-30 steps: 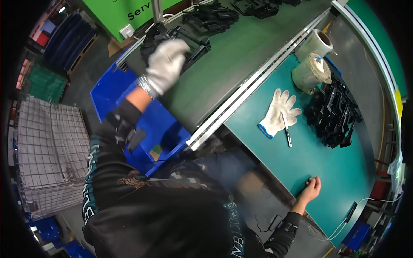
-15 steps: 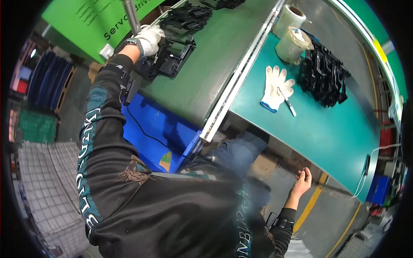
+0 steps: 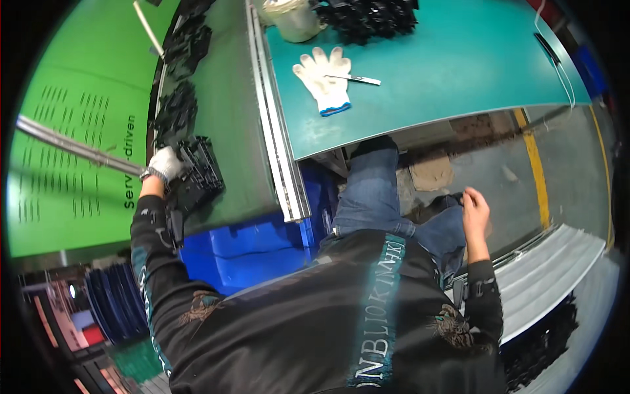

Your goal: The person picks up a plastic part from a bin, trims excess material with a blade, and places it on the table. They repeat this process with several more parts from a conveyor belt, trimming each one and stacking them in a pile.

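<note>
Reaching far out to the person's left, the gloved left hand (image 3: 164, 164) has its grip pressed down onto a black plastic moulded part (image 3: 197, 177) lying on the dark green belt (image 3: 230, 131), though whether the fingers are curled around it or only resting on top cannot be told from this angle. The bare right hand (image 3: 476, 213) hangs loosely beside the knee, its grip half curled and holding nothing. With the arm stretched this far and the body twisted, the part could slip from the glove and drop over the belt's near edge toward the blue plastic crate (image 3: 249, 249) below, or the sleeve could drag against other black parts (image 3: 176, 111) lying further along the belt. A metal rail (image 3: 275, 131) separates the belt from a teal table (image 3: 446, 79). On that table lie a spare white work glove (image 3: 323, 75) with a small silver blade tool (image 3: 354, 79) resting across it, a pale tape roll (image 3: 292, 16) and a heap of black parts (image 3: 371, 16) at the far side. A bright green panel (image 3: 72, 131) stands to the left, crossed by a metal bar (image 3: 72, 148). The floor is grey concrete with a yellow painted line (image 3: 535, 164).
</note>
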`<state>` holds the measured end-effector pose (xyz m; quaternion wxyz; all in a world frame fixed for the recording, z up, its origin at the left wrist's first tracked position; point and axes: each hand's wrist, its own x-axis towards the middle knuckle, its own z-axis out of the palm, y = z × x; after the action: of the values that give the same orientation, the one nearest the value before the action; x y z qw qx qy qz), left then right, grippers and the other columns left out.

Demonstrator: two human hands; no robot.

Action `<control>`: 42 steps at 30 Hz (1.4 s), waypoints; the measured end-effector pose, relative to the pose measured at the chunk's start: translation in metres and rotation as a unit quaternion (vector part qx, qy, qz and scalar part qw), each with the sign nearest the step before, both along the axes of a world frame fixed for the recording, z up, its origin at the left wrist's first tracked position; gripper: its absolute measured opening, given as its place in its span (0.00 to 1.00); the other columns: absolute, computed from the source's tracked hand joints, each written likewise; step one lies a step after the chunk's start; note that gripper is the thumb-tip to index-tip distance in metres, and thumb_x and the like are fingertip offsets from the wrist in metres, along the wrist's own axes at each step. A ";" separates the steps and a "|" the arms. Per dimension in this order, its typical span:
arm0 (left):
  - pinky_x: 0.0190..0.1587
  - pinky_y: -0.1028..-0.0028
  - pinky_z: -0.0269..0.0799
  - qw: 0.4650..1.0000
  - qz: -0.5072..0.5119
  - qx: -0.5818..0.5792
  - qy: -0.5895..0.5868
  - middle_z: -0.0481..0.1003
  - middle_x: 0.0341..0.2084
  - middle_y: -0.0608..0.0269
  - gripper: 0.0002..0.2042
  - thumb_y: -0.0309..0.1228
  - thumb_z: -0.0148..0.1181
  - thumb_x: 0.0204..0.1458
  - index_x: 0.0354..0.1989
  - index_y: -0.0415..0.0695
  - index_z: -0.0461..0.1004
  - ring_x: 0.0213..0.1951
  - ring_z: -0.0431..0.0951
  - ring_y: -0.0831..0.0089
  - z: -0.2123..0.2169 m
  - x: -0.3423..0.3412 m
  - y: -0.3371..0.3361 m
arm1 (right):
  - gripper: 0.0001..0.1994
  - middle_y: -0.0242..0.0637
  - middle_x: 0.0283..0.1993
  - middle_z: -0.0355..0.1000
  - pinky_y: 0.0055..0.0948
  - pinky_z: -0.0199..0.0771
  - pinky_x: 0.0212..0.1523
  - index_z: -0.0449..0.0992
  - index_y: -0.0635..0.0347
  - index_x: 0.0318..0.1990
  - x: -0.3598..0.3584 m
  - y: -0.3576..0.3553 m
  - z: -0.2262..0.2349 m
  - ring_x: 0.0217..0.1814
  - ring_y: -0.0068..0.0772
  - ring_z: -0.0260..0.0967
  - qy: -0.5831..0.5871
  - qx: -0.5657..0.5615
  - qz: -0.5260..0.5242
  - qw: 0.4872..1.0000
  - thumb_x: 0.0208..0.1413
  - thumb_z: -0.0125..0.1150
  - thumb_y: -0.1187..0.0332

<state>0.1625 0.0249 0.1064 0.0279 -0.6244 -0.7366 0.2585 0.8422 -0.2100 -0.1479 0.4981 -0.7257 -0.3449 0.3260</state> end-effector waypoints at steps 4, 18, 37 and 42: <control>0.45 0.59 0.75 0.999 -0.035 0.011 -0.026 0.77 0.37 0.39 0.24 0.45 0.66 0.41 0.39 0.36 0.77 0.42 0.79 0.50 0.022 0.066 -0.012 | 0.07 0.38 0.37 0.76 0.25 0.72 0.41 0.78 0.65 0.42 -0.042 0.088 0.042 0.36 0.27 0.73 -0.161 0.169 0.138 0.962 0.58 0.58 0.73; 0.38 0.73 0.75 0.794 -0.200 0.090 -0.567 0.80 0.32 0.60 0.15 0.31 0.65 0.45 0.42 0.44 0.77 0.34 0.80 0.69 0.015 0.242 -0.049 | 0.20 0.43 0.47 0.72 0.45 0.67 0.51 0.70 0.56 0.55 -0.179 0.301 0.074 0.52 0.47 0.68 -0.448 0.151 0.335 0.815 0.53 0.58 0.69; 0.40 0.73 0.75 0.572 -0.217 -0.100 -0.785 0.80 0.32 0.63 0.14 0.27 0.69 0.44 0.40 0.38 0.76 0.34 0.79 0.73 -0.126 0.419 -0.016 | 0.14 0.31 0.38 0.73 0.15 0.65 0.30 0.71 0.66 0.49 -0.074 0.036 0.155 0.31 0.15 0.67 0.228 0.119 0.031 0.966 0.61 0.59 0.66; 0.39 0.73 0.75 0.589 -0.301 -0.057 -0.748 0.79 0.32 0.62 0.16 0.21 0.67 0.41 0.41 0.39 0.76 0.32 0.79 0.70 -0.116 0.417 -0.025 | 0.15 0.29 0.41 0.73 0.17 0.67 0.43 0.73 0.67 0.50 -0.094 0.037 0.150 0.38 0.16 0.68 0.117 0.137 0.072 0.981 0.61 0.59 0.66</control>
<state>0.5796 -0.0005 -0.0098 -0.4916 -0.7847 -0.2521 -0.2811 0.7485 -0.1726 0.0019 0.6045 -0.5810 -0.3772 0.3933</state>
